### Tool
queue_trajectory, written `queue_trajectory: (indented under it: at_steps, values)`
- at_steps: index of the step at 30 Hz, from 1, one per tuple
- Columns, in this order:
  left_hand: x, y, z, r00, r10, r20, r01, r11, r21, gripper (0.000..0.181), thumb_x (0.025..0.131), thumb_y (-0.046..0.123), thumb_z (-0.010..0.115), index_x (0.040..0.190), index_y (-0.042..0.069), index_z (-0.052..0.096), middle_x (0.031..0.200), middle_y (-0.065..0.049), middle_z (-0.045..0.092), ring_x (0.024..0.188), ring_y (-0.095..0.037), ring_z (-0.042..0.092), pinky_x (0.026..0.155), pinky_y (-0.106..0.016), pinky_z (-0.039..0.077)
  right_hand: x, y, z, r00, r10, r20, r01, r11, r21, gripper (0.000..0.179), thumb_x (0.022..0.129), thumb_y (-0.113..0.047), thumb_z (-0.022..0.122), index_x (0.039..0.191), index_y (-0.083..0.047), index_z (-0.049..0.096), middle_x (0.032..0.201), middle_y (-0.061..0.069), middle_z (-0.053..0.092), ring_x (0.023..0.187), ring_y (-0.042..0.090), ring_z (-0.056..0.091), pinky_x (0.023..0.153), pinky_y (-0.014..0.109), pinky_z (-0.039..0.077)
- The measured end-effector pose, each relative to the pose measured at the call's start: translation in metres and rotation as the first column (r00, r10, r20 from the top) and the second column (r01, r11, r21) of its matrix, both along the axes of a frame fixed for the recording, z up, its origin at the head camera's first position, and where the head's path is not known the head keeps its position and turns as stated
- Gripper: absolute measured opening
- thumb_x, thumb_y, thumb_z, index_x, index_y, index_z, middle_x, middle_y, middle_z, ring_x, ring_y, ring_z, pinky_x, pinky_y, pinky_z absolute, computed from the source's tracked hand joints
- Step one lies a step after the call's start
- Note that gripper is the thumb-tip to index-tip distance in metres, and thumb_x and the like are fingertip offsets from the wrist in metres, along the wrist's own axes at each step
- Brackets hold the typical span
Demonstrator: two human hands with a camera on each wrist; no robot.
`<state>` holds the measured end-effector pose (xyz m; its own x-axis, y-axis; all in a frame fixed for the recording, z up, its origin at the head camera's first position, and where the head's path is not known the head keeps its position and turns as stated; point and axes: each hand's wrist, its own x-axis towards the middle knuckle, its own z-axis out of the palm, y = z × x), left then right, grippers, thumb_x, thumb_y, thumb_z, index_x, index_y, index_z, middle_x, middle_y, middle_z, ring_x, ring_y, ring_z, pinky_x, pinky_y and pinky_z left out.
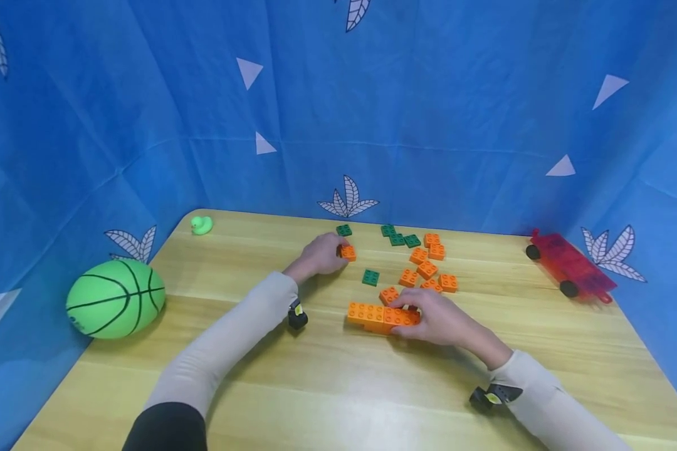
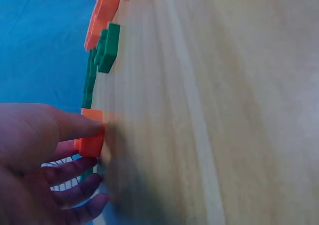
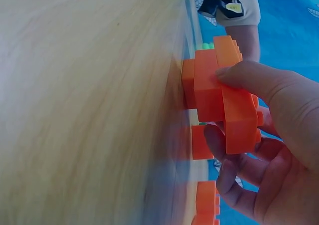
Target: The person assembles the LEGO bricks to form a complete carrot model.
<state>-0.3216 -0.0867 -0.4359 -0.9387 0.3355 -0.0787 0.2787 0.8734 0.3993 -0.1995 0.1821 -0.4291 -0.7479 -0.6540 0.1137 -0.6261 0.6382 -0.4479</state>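
Note:
My left hand [image 1: 323, 254] pinches a single orange toy brick [image 1: 348, 253] toward the back of the table, with the thumb on its near side in the left wrist view. Nearby lie one green brick [image 1: 343, 230] behind it and another green brick [image 1: 370, 277] to its right. My right hand [image 1: 439, 316] grips the right end of a joined orange brick structure [image 1: 367, 311]. In the right wrist view this stepped structure [image 3: 208, 83] shows several bricks stacked, with the thumb across its side. A loose orange brick [image 1: 388, 294] lies just behind it.
Several loose orange bricks [image 1: 427, 269] and several green bricks [image 1: 397, 239] lie at the back right of the wooden table [image 1: 327, 394]. A green ball [image 1: 115, 299] sits at the left edge, a green duck [image 1: 202, 225] at the back left, a red toy car [image 1: 572, 265] at the right.

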Motion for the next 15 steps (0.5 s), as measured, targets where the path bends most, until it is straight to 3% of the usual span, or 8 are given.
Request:
queue_trajectory:
  at_steps: [5,10,15]
  values:
    - [0.009,0.003,0.002,0.999,-0.031,0.022,0.032,0.999,-0.034,0.047,0.094,0.029,0.075,0.136,0.011,0.065,0.134,-0.008,0.065,0.122,-0.026,0.062,0.105,-0.043,0.052,0.000,0.000,0.000,1.000,0.003,-0.008,-0.003,1.000,-0.001,0.036,0.084,-0.033,0.084,0.115,-0.016,0.076,0.100,-0.009,0.071,0.080,0.007,0.053,0.069,0.022,0.044]
    - [0.016,0.002,0.002,0.999,-0.050,0.016,0.050,0.998,-0.040,0.046,0.094,0.032,0.076,0.134,0.011,0.067,0.131,-0.008,0.065,0.118,-0.025,0.062,0.101,-0.042,0.053,0.001,-0.001,0.000,1.000,0.002,-0.018,-0.001,1.000,0.006,0.036,0.085,-0.034,0.084,0.114,-0.016,0.075,0.103,-0.008,0.073,0.084,0.005,0.056,0.072,0.023,0.048]
    - [0.026,-0.003,0.006,0.998,-0.054,0.040,0.053,0.998,0.019,0.044,0.094,0.032,0.075,0.131,0.010,0.067,0.129,-0.007,0.069,0.116,-0.024,0.063,0.102,-0.042,0.053,0.002,-0.002,-0.001,0.999,-0.008,-0.031,0.008,1.000,0.020,0.037,0.085,-0.034,0.083,0.115,-0.016,0.074,0.107,-0.006,0.074,0.090,0.008,0.061,0.077,0.027,0.053]
